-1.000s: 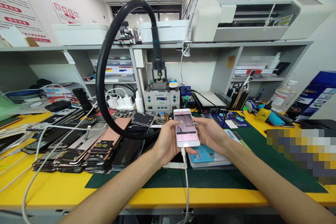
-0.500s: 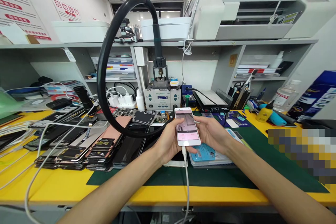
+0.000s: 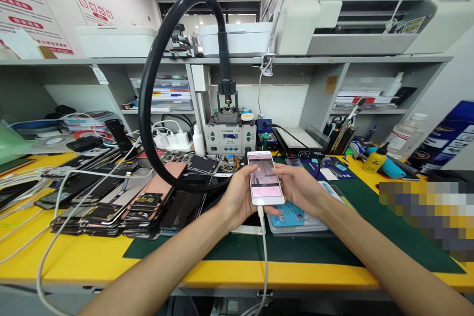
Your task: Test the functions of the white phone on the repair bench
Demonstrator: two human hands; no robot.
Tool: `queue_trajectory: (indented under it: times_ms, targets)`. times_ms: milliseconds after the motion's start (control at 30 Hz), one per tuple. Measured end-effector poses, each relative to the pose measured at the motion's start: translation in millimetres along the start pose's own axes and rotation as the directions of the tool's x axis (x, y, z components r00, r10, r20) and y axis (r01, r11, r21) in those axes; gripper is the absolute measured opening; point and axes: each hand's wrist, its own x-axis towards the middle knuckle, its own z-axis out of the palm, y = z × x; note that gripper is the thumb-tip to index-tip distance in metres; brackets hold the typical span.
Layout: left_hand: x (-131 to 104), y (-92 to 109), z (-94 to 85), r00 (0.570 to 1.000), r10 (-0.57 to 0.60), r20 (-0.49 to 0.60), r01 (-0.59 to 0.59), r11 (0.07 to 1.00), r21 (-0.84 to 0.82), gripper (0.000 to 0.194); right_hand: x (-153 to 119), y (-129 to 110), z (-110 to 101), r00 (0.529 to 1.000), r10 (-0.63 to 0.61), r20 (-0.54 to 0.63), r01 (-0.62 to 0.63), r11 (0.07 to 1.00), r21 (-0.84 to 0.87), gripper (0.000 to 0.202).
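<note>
A white smartphone with a lit screen is held upright-tilted in front of me, its display showing a pinkish picture. My left hand grips its left side, the thumb at the screen's edge. My right hand grips the right side, its thumb over the glass and fingers behind. A white charging cable is plugged into the phone's bottom end and hangs over the bench edge. Below the hands lie another white-framed phone and a clear case with a blue packet.
Stacks of phone parts cover the left of the yellow bench. A thick black hose arches from the hot-air station behind. A green mat lies under my arms. Bottles and tools stand at right.
My right thumb has moved inward onto the screen, while the left thumb has drawn back toward the phone's left edge. The view has shifted slightly.
</note>
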Motion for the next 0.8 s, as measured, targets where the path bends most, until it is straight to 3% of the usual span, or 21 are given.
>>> queue_trajectory:
  times_ms: [800]
  targets:
    - [0.2, -0.3, -0.3, 1.000, 0.007, -0.014, -0.007, 1.000, 0.005, 0.051, -0.4, 1.5, -1.9, 0.999, -0.026, 0.020, 0.027, 0.999, -0.036, 0.012]
